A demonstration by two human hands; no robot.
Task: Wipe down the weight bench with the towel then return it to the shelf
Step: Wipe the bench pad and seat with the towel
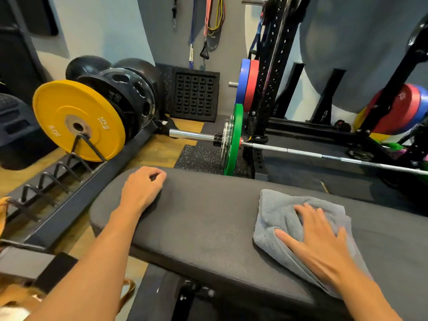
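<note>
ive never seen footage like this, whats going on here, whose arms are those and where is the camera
There is no machine here. One wide-angle camera is worn on a person's head and looks down, so the two arms are that person's own.

The dark padded surface is a weight bench in a home gym. The right hand lies flat, fingers spread, pressing a folded grey towel onto the pad. The left hand rests near the bench's rounded end, fingers curled over the edge, seemingly to brace.

Behind the bench, a yellow 15 kg plate stands in a floor rack at left, and a barbell with a green plate lies across the floor.
</note>
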